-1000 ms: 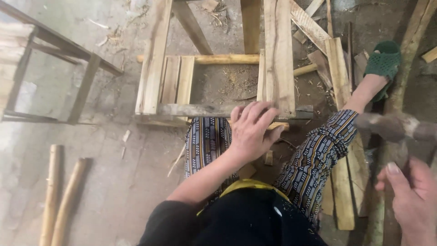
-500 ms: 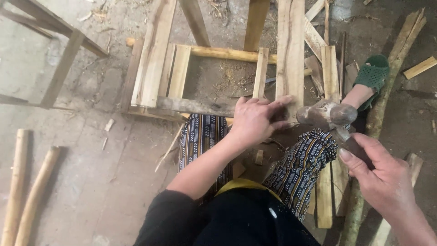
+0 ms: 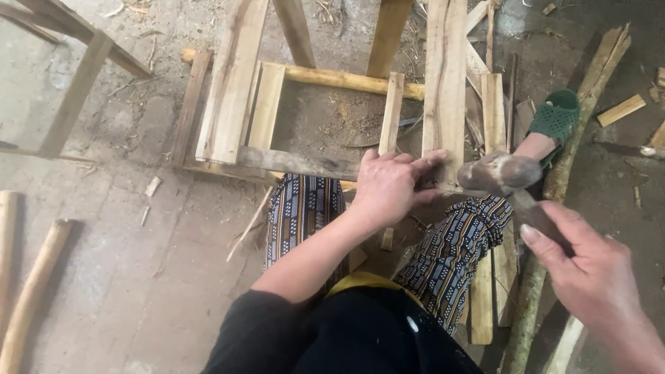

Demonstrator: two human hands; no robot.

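My left hand [image 3: 391, 185] rests on the near end of a long wooden plank [image 3: 445, 83], fingers pinched at its edge; whether they hold a nail I cannot tell. That plank lies across a wooden frame [image 3: 298, 163] on the ground. My right hand [image 3: 589, 270] grips the handle of a hammer [image 3: 500, 173], whose metal head hovers just right of the left fingers, over the plank's end. My legs in patterned trousers [image 3: 450, 256] stretch under the frame, one foot in a green sandal [image 3: 557, 116].
Loose slats [image 3: 493, 111] lie right of the plank. A rough pole [image 3: 589, 104] runs along the right side. Round sticks [image 3: 31, 291] lie at the lower left. Another wooden frame [image 3: 76, 90] stands upper left. Offcuts [image 3: 621, 109] and sawdust litter the concrete floor.
The right hand has swung the hammer in from the far right toward the plank's end beside the left fingers. The left hand has stayed on the plank.
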